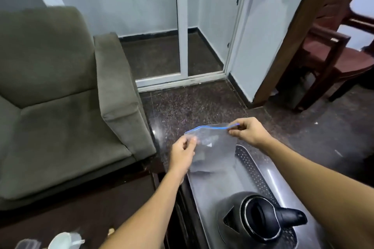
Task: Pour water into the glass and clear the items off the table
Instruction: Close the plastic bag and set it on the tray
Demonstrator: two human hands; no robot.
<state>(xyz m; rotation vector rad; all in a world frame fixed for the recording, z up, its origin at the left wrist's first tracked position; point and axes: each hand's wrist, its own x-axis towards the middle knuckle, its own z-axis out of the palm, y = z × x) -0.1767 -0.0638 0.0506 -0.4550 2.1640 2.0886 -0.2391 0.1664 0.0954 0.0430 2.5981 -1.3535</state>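
A clear zip bag (214, 147) with a blue seal strip hangs in the air above the far end of a silver tray (269, 176). My left hand (183, 153) pinches the bag's left top corner. My right hand (248, 132) pinches the right end of the blue seal. A steel kettle (257, 222) with a black lid and handle stands on the tray, close to me. At the bottom left, a white cup-like thing (62, 240) and a clear glass (26, 245) show only partly.
A green armchair (60, 97) fills the left. Dark speckled floor (192, 103) lies ahead, with a white sliding door frame (182, 26) behind. A wooden chair (327, 56) stands at the right. The dark table edge (182, 198) runs beside the tray.
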